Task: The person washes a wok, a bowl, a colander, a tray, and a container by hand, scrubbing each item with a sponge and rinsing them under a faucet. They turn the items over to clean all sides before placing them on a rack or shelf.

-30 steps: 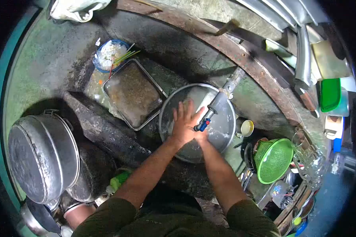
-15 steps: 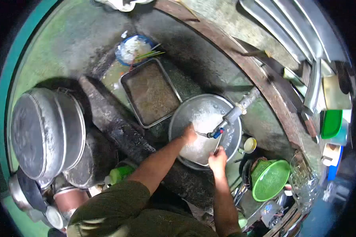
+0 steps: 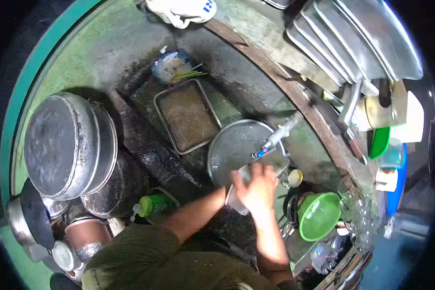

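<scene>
A shiny metal tray [image 3: 238, 204] is tilted over the near rim of a large round metal basin [image 3: 227, 150]. My right hand [image 3: 257, 189] lies across the tray with its thumb and fingers spread. My left hand [image 3: 226, 194] is at the tray's left edge and appears to hold it; the tray hides its fingers. Above the basin, a grey pipe ends in a tap [image 3: 263, 152] with a blue and red handle. Water in the basin looks greyish. A second, rectangular tray [image 3: 188, 118] lies beyond the basin, brownish inside.
Large dark pots [image 3: 53, 145] are stacked at left, near a green bottle [image 3: 152, 205]. A green strainer [image 3: 320, 216] and a small cup [image 3: 295, 178] stand at right. A blue bowl [image 3: 171, 67] sits at the back. Metal trays [image 3: 357, 34] lean on the ledge, top right.
The tray has come up and toward me from the basin and is tilted. My right hand has shifted from its edge onto its surface. The view has shifted slightly.
</scene>
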`<state>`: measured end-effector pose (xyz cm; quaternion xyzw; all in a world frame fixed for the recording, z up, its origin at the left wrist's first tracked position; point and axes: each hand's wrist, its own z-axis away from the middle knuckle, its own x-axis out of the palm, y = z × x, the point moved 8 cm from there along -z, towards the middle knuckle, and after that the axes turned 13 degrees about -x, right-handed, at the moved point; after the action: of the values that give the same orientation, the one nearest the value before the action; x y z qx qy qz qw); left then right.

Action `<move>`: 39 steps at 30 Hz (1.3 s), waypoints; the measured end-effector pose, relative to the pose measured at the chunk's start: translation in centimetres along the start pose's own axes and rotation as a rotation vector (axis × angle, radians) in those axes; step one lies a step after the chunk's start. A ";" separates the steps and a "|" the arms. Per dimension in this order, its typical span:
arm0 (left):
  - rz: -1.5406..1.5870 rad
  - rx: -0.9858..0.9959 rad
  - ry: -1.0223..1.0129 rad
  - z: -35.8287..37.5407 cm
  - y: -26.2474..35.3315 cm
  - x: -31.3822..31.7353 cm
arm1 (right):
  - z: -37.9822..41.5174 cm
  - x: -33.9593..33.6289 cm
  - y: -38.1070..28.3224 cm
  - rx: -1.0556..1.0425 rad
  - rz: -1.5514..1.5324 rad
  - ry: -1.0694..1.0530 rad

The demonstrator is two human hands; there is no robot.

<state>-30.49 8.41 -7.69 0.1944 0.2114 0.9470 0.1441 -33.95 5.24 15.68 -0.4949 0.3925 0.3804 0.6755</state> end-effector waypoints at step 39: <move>-0.448 0.574 -0.600 2.4 13.8 -2.0 | -1.5 5.3 24.6 0.277 -0.916 -0.037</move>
<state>-30.29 -3.46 -0.02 0.4410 0.4504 0.6978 0.3403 -54.21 9.93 1.46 -0.5154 0.1687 -0.0033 0.8401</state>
